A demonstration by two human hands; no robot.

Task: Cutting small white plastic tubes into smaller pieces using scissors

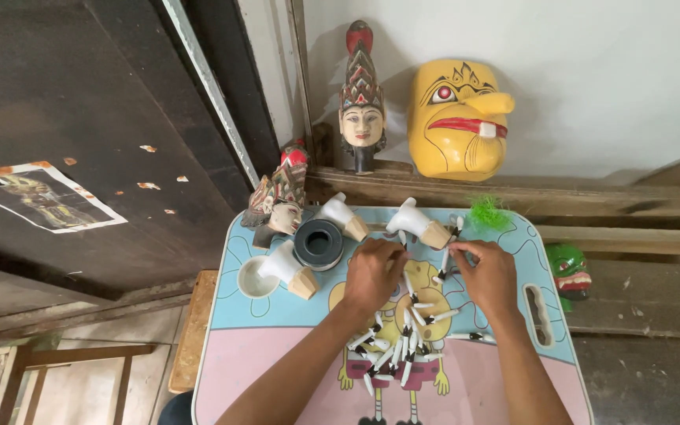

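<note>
My left hand [371,271] and my right hand [488,271] rest over a small folding table [245,362] with a cartoon print. Each hand pinches a small white peg with a black tip, up near the far side of the table. A pile of several such white, black-tipped pegs [403,338] lies on the table between my forearms. Just beyond my hands lies a white unpainted carved head [417,223] with a bare wooden base.
Two more white carved heads [293,266] [341,214], a black round jar [318,242], a white cup [252,280] and a painted puppet head [277,201] sit at the table's far left. A yellow mask [456,118], a crowned head [362,102], green tuft [485,212] and green mask [568,271] stand behind.
</note>
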